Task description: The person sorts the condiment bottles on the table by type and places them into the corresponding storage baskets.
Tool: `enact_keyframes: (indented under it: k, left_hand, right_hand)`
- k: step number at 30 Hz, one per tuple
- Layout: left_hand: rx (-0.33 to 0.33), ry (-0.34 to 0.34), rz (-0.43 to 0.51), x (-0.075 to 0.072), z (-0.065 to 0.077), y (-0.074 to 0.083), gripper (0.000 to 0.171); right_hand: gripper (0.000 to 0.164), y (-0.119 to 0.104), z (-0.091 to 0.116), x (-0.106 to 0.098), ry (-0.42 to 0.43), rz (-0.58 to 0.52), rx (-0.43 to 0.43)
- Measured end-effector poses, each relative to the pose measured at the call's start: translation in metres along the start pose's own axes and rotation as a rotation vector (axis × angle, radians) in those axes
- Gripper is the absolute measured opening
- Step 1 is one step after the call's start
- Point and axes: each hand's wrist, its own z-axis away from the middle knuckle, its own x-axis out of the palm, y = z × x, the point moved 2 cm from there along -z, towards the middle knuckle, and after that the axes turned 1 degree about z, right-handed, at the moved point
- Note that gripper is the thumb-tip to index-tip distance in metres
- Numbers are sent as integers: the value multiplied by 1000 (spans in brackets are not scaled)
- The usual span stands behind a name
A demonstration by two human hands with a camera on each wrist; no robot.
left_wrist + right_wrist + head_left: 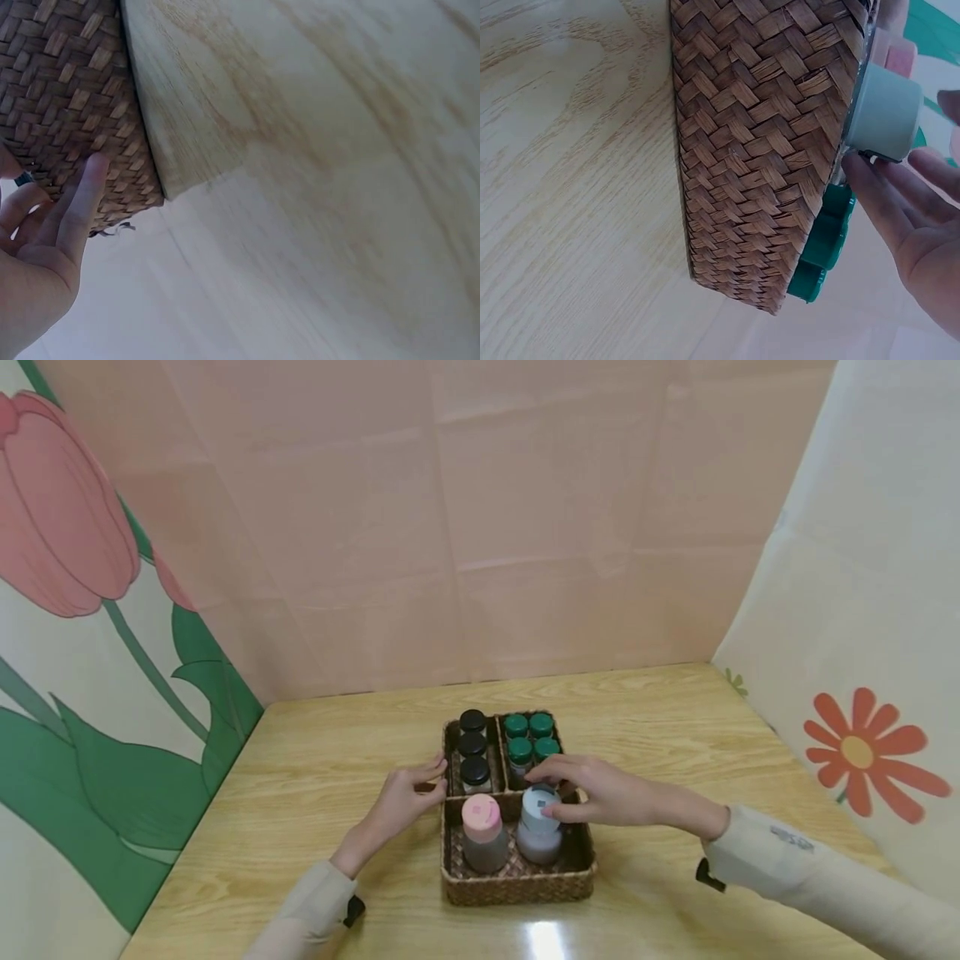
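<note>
A woven basket (pixel 517 889) with compartments stands on the table. In its front compartment are a bottle with a pink cap (pixel 482 814) and a bottle with a pale blue cap (pixel 538 810). My right hand (pixel 600 789) is at the pale blue cap; in the right wrist view its fingers (pixel 881 199) reach the cap's edge, while the thumb stands a little apart. My left hand (pixel 401 802) rests its fingertips against the basket's left wall, with one finger (pixel 84 199) extended along the weave in the left wrist view.
Black-capped jars (pixel 473 744) fill the back left compartment, and several green-capped jars (pixel 519 750) the back right one. The wood-patterned table (pixel 330 752) meets a pink backdrop (pixel 450 568) behind and flower-printed sheets on both sides.
</note>
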Motion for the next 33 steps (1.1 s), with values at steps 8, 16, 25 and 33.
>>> enact_keyframes:
  k: [8,16,25,33]
  left_hand:
    - [3,-1,-10,2,-1,-2,35]
    - [14,-15,-33,0,-3,-1,34]
    - [7,-56,-86,-4,-6,1,36]
    - [21,-76,-144,-6,-6,4,36]
  right_hand:
    - [33,6,2,1,48,-32,7]
    - [26,13,3,-2,119,0,-35]
    - [19,23,3,-5,188,55,-42]
    - [14,33,5,-9,302,109,-87]
